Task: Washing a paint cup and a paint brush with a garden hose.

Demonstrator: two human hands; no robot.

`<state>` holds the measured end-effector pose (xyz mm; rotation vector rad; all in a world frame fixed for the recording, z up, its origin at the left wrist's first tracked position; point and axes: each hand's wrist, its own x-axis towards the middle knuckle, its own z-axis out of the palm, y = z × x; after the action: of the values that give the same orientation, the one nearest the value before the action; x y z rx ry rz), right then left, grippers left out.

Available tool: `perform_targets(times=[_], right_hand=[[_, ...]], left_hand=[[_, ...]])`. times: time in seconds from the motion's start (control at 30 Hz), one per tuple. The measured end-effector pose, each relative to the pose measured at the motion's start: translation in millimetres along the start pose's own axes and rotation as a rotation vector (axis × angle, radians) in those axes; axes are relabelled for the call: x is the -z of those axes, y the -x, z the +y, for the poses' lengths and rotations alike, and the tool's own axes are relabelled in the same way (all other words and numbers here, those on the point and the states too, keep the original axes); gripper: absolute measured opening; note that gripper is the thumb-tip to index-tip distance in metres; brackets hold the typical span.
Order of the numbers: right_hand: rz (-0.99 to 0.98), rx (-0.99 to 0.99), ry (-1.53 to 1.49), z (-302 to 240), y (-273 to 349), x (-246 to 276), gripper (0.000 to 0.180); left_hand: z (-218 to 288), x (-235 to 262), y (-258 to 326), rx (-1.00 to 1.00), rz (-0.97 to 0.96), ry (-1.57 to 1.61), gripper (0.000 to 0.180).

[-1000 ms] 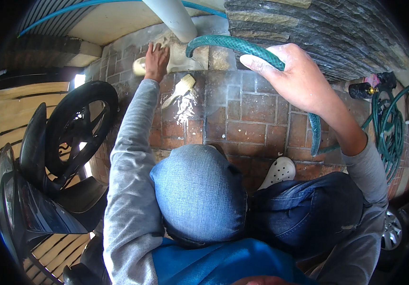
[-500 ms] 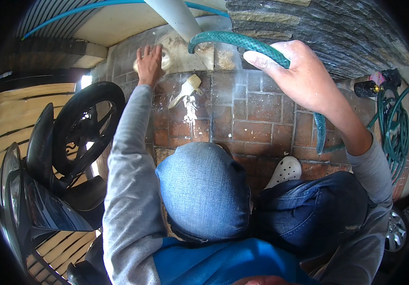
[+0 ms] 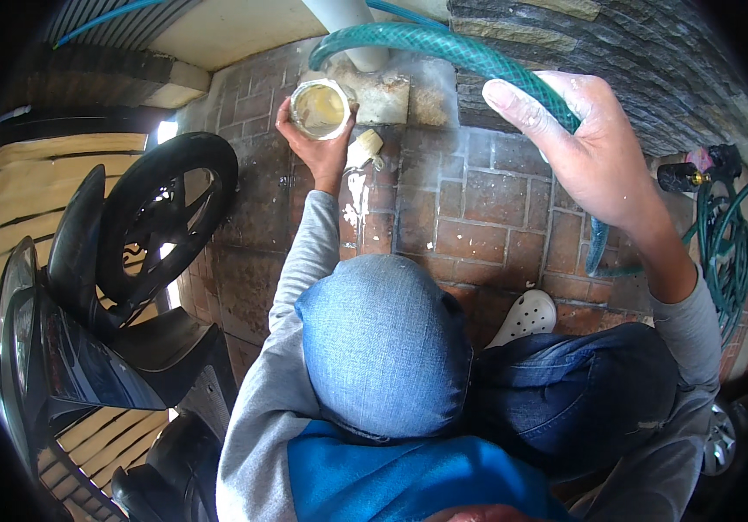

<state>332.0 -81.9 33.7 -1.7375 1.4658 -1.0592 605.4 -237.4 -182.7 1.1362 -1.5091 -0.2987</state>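
My left hand (image 3: 317, 158) grips a small round open-topped tub (image 3: 306, 106) from below and the sides, its mouth facing me and pale yellowish residue inside. My right hand (image 3: 596, 143) is closed around a green ribbed garden hose (image 3: 470, 54). The hose's free end arches left and droops just above the tub; whether water runs from it I cannot make out. On the wet bricks beside my left hand lies a paintbrush (image 3: 363, 148) with pale bristles. A streak of white residue (image 3: 357, 196) spreads from it toward me.
Brick paving (image 3: 483, 196) lies before my knees, with a stone-clad wall (image 3: 600, 61) at the far right. A white pipe (image 3: 343, 22) rises at the back. The motorcycle's wheel (image 3: 165, 226) stands close on my left. Coiled hose (image 3: 722, 252) hangs at right.
My left hand was over a blurred pale round thing on the ground and now holds the tub up. The hose end has shifted left, over the tub.
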Motion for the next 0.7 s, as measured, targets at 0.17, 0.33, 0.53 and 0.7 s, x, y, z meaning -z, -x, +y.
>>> perform_targets(times=[0.17, 0.33, 0.53, 0.7], right_hand=[[-0.023, 0.066, -0.064, -0.4, 2.6, -7.3, 0.033], [-0.016, 0.042, 0.043, 0.5, 0.6, -9.1, 0.029], [-0.019, -0.011, 0.085, -0.4, -0.6, -11.4, 0.03], [-0.046, -0.02, 0.064, 1.8, 0.1, -14.5, 0.029]], left_hand=[[4.7, -10.5, 10.8, 0.037, -0.078, -0.115, 0.091], [10.6, -15.1, 11.0, 0.046, -0.074, 0.012, 0.086], [11.5, -13.6, 14.0, 0.063, -0.124, 0.047, 0.084], [7.2, -17.4, 16.3, 0.133, -0.139, 0.139, 0.084]])
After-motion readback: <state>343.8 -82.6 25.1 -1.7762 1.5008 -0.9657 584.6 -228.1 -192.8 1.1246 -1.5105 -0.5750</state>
